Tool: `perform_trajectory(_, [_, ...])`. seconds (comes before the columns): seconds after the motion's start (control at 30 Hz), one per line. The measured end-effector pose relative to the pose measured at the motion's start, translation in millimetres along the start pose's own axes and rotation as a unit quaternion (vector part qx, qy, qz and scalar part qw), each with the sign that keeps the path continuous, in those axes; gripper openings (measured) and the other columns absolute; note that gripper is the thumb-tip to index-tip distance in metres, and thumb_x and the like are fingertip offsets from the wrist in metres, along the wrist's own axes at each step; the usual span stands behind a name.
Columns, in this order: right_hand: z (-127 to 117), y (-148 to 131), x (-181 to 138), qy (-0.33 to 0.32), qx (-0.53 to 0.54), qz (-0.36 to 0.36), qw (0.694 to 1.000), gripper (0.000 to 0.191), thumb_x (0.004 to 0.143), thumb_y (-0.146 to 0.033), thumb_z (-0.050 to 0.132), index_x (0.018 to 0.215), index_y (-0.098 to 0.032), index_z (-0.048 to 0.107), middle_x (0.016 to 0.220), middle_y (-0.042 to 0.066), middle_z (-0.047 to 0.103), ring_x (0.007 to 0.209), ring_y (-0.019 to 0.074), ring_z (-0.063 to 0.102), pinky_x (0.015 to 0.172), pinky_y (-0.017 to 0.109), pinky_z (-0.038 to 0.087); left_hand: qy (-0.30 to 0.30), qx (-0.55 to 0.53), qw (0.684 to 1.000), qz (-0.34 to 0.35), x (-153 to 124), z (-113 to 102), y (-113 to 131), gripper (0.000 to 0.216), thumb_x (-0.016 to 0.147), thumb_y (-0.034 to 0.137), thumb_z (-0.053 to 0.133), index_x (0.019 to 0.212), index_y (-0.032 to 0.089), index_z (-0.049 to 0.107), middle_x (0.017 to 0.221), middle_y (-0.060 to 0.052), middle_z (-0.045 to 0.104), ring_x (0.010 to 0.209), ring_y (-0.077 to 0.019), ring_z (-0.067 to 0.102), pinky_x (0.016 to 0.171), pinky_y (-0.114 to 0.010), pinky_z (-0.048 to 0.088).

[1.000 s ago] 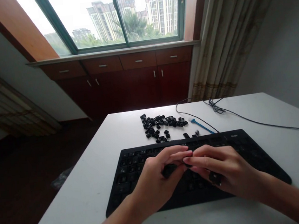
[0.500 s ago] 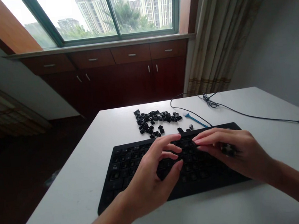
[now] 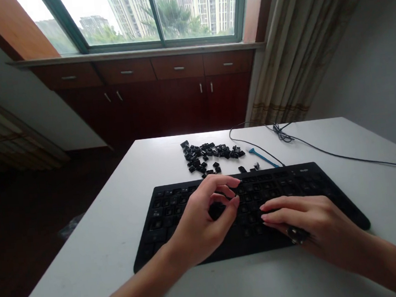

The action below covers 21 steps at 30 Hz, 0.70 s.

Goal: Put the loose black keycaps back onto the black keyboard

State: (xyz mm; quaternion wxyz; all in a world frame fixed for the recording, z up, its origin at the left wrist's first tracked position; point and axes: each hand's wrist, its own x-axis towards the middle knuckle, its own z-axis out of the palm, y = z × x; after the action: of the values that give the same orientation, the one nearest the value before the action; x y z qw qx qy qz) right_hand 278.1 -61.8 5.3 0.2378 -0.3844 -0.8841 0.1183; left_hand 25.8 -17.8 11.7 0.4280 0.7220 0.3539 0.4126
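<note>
A black keyboard (image 3: 229,253) lies on the white table, with many of its key sockets bare. Over its middle is my left hand (image 3: 205,222), thumb and middle fingertip brought together and the index finger arched above; anything pinched there is too small to make out. To the right, my right hand (image 3: 306,217) rests low over the keys, fingertips close together at the keyboard. Its curled lower fingers hold black keycaps (image 3: 297,234) against the palm; how many is hidden. Behind the keyboard lies a pile of loose black keycaps (image 3: 215,151).
A blue stick-like tool (image 3: 264,157) lies behind the keyboard, near a small grey piece (image 3: 256,165). A black cable (image 3: 335,154) runs across the table (image 3: 89,252) to the right. Wooden cabinets (image 3: 179,94) stand under the window.
My right hand has moved down, nearer the keyboard's front, still with the keycaps. My left thumb and fingers have drawn together. The view has shifted slightly.
</note>
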Motion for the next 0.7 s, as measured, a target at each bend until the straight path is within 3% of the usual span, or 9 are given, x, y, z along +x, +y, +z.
perform_trajectory(0.17, [-1.5,-2.1,0.8,0.004,0.016,-0.003,1.0,0.029,0.089,-0.012,0.063,0.116,-0.023,0.066,0.118,0.008,0.071,0.095,0.0217,0.072,0.081,0.032,0.058,0.001,-0.008,1.0,0.0,0.0,-0.3,-0.4,0.022,0.092,0.019,0.058,0.113,0.021,0.061,0.114,-0.008,0.063,0.1,-0.0186,0.063,0.085,-0.032,0.056])
perform_trajectory(0.27, [-10.1,-14.1,9.0,0.073,0.101,0.044,0.991,0.012,0.087,-0.015,0.067,0.095,-0.022,0.064,0.091,0.005,0.072,0.074,0.0172,0.068,0.065,0.028,0.055,0.006,-0.029,0.999,-0.015,1.2,-0.7,-0.2,0.021,0.093,0.022,0.059,0.113,0.021,0.062,0.114,-0.007,0.064,0.1,-0.0179,0.063,0.086,-0.031,0.055])
perform_trajectory(0.3, [-14.7,-20.4,13.7,0.108,0.146,0.074,0.981,0.009,0.087,-0.017,0.067,0.083,-0.022,0.061,0.077,0.002,0.067,0.063,0.0147,0.062,0.056,0.026,0.051,0.01,-0.04,0.999,-0.023,2.0,-1.1,-0.1,0.021,0.093,0.022,0.059,0.113,0.021,0.062,0.114,-0.007,0.064,0.099,-0.0174,0.063,0.085,-0.03,0.055])
perform_trajectory(0.4, [-25.6,-40.6,33.3,0.204,0.323,0.158,0.911,0.041,0.095,-0.029,0.056,0.058,-0.023,0.042,0.049,-0.003,0.04,0.043,0.0112,0.036,0.038,0.027,0.031,0.037,-0.074,0.996,-0.039,5.5,-4.1,-1.2,0.021,0.092,0.024,0.06,0.112,0.02,0.062,0.111,-0.006,0.066,0.094,-0.0158,0.063,0.081,-0.028,0.055])
perform_trajectory(0.47, [-23.6,-49.3,47.8,0.211,0.446,0.155,0.856,0.05,0.097,-0.038,0.051,0.052,-0.023,0.037,0.044,-0.004,0.031,0.04,0.012,0.031,0.037,0.029,0.026,0.069,-0.087,0.993,-0.047,8.5,-8.0,-3.0,0.022,0.09,0.025,0.062,0.111,0.019,0.062,0.106,-0.006,0.067,0.092,-0.0154,0.063,0.079,-0.027,0.054])
perform_trajectory(0.53, [-12.2,-51.2,59.3,0.191,0.501,0.151,0.83,0.053,0.095,-0.041,0.052,0.049,-0.022,0.034,0.043,-0.004,0.03,0.04,0.0111,0.027,0.039,0.03,0.024,0.105,-0.093,0.989,-0.055,11.6,-13.1,-5.1,0.022,0.089,0.027,0.064,0.11,0.018,0.062,0.103,-0.006,0.067,0.091,-0.0153,0.063,0.079,-0.026,0.054])
perform_trajectory(0.7, [11.9,-43.2,67.6,0.131,0.479,0.184,0.848,0.054,0.094,-0.045,0.056,0.049,-0.021,0.037,0.045,-0.003,0.032,0.042,0.0094,0.026,0.042,0.03,0.019,0.157,-0.104,0.98,-0.057,16.7,-25.6,-6.4,0.024,0.089,0.028,0.064,0.112,0.02,0.061,0.105,-0.005,0.066,0.091,-0.0143,0.063,0.078,-0.024,0.053])
